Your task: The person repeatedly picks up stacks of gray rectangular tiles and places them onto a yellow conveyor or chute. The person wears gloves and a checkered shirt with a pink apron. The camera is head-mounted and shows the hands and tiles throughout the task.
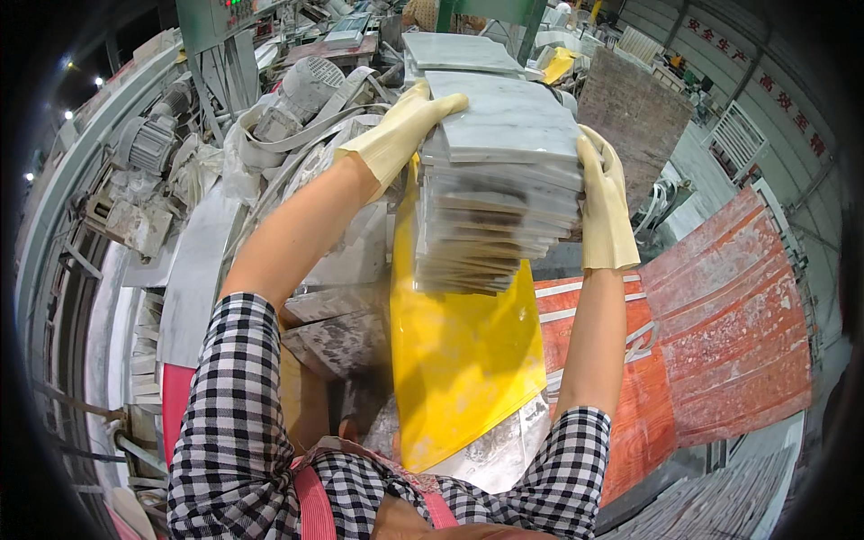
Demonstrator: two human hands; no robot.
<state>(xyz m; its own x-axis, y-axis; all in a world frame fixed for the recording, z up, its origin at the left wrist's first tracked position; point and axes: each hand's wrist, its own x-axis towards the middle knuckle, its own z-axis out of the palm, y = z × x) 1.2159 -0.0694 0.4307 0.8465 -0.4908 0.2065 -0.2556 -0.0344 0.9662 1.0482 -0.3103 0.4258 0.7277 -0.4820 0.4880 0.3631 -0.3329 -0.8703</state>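
Observation:
A tall stack of grey-white marble tiles point(490, 225) stands in front of me at the top centre, its lower layers blurred. Both my hands, in cream rubber gloves, grip the upper marble tile point(504, 117) from its two sides. My left hand point(409, 121) is closed on the left edge, thumb lying over the top face. Along the right edge my right hand point(605, 189) is closed, its fingers partly hidden behind the tile. Just beyond lies another pale marble tile point(459, 52). Below the stack hangs a glossy yellow sheet point(463, 369), close to my body.
Electric motors point(148, 142) and a pale belt point(310, 135) crowd the left side. An orange, dust-coated ribbed surface point(729, 324) spreads to the right. Behind it stands a brown upright board point(630, 126). Thin slabs point(729, 504) are stacked at the lower right.

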